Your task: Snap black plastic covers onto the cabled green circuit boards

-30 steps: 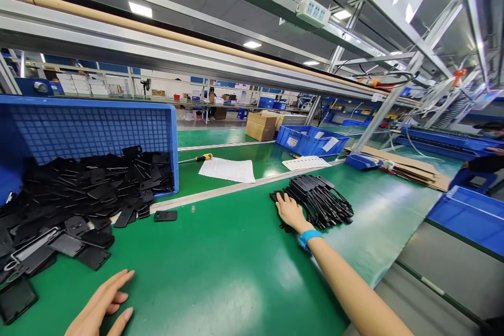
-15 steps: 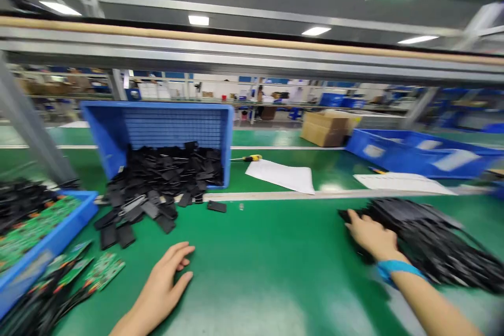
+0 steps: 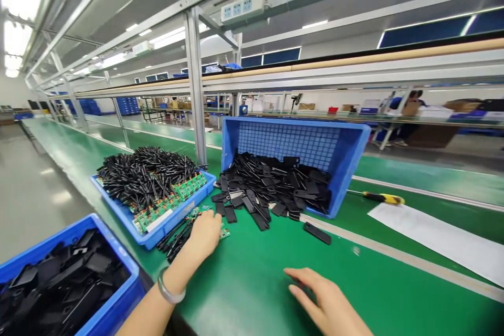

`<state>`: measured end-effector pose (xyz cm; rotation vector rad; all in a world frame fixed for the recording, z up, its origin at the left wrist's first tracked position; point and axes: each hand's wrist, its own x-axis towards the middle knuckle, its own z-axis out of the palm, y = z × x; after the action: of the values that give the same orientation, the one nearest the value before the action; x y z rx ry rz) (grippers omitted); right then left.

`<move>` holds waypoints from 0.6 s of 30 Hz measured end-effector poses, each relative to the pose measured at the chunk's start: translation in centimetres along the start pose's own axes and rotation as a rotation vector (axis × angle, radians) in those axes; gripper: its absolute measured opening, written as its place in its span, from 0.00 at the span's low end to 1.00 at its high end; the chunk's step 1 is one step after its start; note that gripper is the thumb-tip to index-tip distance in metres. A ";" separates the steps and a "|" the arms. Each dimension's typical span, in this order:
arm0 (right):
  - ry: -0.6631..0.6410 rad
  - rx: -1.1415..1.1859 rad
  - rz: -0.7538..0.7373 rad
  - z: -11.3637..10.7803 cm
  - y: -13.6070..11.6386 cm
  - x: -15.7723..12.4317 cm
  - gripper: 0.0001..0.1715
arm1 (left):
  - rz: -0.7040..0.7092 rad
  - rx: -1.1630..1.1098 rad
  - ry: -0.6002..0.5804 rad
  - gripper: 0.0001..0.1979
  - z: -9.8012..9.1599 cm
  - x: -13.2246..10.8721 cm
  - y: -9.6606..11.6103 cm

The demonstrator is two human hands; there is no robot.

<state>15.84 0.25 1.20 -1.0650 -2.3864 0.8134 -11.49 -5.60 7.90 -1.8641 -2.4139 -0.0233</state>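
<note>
My left hand (image 3: 205, 233), with a bangle at the wrist, reaches down onto a small pile of green circuit boards (image 3: 225, 233) with black leads (image 3: 173, 239). Its fingers point down and are mostly hidden, so whether they grip a board does not show. Low at the right, my right hand (image 3: 321, 296) hovers over the green bench, thumb and fingers apart and nothing between them. Between and beyond the hands, flat black plastic covers (image 3: 271, 184) spill from a blue crate (image 3: 350, 168) tipped on its side. One black cover (image 3: 317, 233) lies separately on the bench.
A shallow blue tray (image 3: 157, 239) holds boards with bundled black leads. Black plastic parts fill a blue bin (image 3: 132, 286) at lower left. A yellow-black screwdriver (image 3: 384, 198) and white paper (image 3: 437, 236) lie at right. A metal post (image 3: 195, 89) stands behind the tray.
The view has swung left. My left hand has moved from bare bench onto the circuit boards. My right hand has left the stack of black items, which is now out of view.
</note>
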 end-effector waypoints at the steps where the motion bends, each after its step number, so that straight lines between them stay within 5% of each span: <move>1: -0.025 0.021 -0.023 0.8 -0.7 0.3 0.26 | -0.076 0.015 0.011 0.12 0.0 -0.3 -1.5; 5: -0.059 0.095 -0.089 3.0 -1.0 0.9 0.23 | -0.244 0.016 -0.009 0.09 0.6 -1.4 -6.0; 9: -0.011 0.175 -0.101 3.8 0.1 0.8 0.23 | -0.260 -0.029 0.040 0.12 0.1 -1.9 -6.8; 14: -0.025 0.558 0.047 4.0 0.4 0.8 0.26 | -0.101 -0.191 0.140 0.14 -1.1 -1.7 -2.5; 18: 0.076 1.183 0.243 4.8 1.7 1.6 0.47 | 0.283 -0.500 -0.073 0.14 -0.4 -0.6 2.5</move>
<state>13.00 0.77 -3.35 -0.7930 -1.2542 1.8524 -8.89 -5.61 8.14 -2.4334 -2.3128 -0.5990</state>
